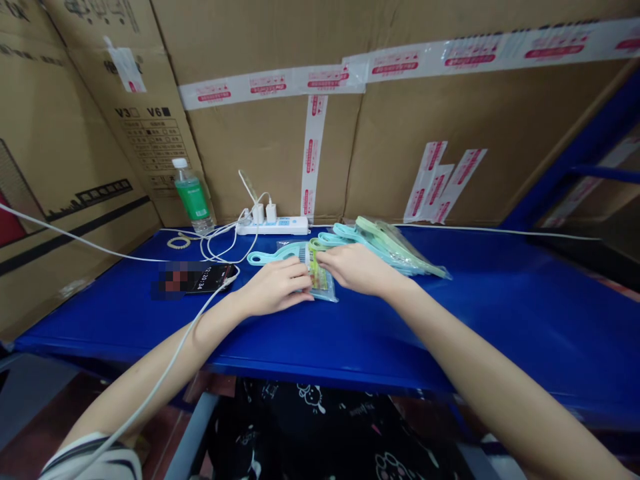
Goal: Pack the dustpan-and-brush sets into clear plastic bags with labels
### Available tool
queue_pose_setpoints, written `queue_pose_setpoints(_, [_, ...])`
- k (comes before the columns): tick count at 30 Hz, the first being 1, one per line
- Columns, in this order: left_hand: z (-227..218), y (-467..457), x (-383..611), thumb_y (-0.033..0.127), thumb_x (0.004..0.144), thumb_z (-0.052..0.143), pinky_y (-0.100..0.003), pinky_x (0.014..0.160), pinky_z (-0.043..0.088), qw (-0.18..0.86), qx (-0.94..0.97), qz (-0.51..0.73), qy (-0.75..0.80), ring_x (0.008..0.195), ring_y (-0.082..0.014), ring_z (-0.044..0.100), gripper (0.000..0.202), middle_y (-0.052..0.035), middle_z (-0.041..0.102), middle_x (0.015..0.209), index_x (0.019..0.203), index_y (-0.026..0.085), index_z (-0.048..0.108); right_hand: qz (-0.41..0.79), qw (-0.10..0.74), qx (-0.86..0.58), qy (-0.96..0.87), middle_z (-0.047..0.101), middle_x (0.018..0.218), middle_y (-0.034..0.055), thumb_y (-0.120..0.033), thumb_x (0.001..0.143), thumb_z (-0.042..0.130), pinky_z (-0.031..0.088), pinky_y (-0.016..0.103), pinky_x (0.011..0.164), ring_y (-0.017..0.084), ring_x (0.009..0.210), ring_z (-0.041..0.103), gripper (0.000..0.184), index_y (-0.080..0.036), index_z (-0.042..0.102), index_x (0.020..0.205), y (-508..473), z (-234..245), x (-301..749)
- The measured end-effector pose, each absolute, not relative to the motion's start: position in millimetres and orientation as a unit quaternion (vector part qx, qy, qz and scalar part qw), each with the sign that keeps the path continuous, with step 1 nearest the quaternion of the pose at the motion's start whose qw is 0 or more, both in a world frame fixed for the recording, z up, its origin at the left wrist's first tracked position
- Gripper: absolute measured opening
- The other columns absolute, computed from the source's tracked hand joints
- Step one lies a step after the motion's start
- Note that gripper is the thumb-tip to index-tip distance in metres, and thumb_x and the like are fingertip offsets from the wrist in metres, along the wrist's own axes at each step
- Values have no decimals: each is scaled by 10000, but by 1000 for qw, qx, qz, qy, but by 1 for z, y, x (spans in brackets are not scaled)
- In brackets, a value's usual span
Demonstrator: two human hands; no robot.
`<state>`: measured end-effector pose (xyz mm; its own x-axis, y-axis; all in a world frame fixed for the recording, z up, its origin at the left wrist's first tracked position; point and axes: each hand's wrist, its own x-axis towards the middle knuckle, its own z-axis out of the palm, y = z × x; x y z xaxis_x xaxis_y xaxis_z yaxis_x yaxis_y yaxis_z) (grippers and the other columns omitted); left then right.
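A clear plastic packet (325, 291) with a yellow-green label (317, 270) lies on the blue table between my hands. In it is a light-blue handled thing (265, 257) with a looped end and what look like comb teeth. My left hand (277, 287) holds the packet's near left side, fingers curled together. From the right, my right hand (356, 268) pinches the yellow-green label near its top; its fingertips are partly hidden. Just behind my right hand lies a pile of similar light-blue and pale-green handled things (383, 243), some in clear plastic.
A white power strip (280, 227) with plugged-in chargers stands at the back. Left of it are a bottle with a green label (193, 198), a beaded ring (179, 243) and a phone (213, 278). A white cable (185, 340) runs across my left forearm. Cardboard walls (260, 147) enclose the table (500, 320).
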<state>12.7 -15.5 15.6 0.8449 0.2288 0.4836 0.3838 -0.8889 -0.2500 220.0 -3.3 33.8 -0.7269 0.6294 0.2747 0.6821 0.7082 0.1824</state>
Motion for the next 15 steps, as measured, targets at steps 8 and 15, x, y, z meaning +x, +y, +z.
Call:
queue_pose_setpoints(8, [13,-15,12,206,994,352,-266,639,432,212,-946,-187,-158,732,-156,533,341,-30,593,733,832,171,650,-150,59,-392,-906,708,817,86,-21,828,437,247,281,530,180,665,607,240,-141,619,929,-3,34,218])
queue_pose_setpoints(15, [13,-15,13,296,987,380,-294,663,459,222,-945,-163,-176,748,-170,534,328,-33,571,752,815,173,631,-165,80,-400,-898,691,836,88,-72,871,436,297,275,541,186,702,606,219,-152,638,900,-1,35,223])
